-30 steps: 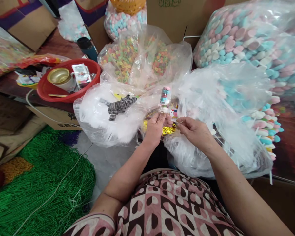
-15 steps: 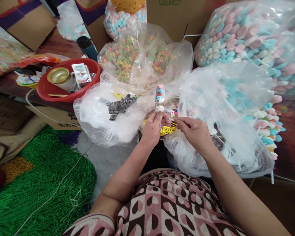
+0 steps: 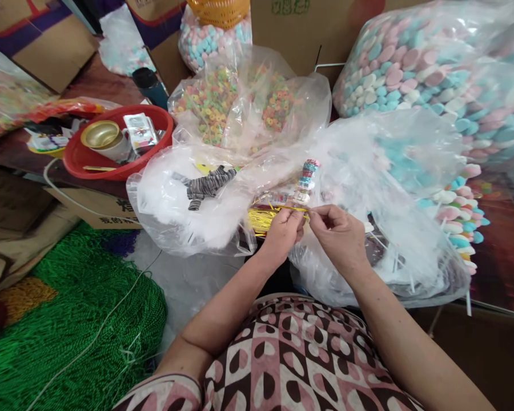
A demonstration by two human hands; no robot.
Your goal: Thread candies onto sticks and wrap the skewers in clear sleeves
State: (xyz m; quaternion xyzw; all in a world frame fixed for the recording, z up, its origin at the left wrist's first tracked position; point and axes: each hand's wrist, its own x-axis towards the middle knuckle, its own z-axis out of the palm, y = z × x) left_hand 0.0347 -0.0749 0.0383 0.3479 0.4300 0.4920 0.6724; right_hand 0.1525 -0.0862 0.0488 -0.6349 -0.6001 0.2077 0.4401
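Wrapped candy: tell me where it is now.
In the head view, slightly right of centre, the wrapped candy sticks up above the hands, to the right of the yellow ties.

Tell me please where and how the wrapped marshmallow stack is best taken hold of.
Probably pinched at its lower end, from the person's side: the wrapped marshmallow stack is long and slim, leans to the right with its top away from the body, and its lower end is nearest, where the left hand and right hand meet.
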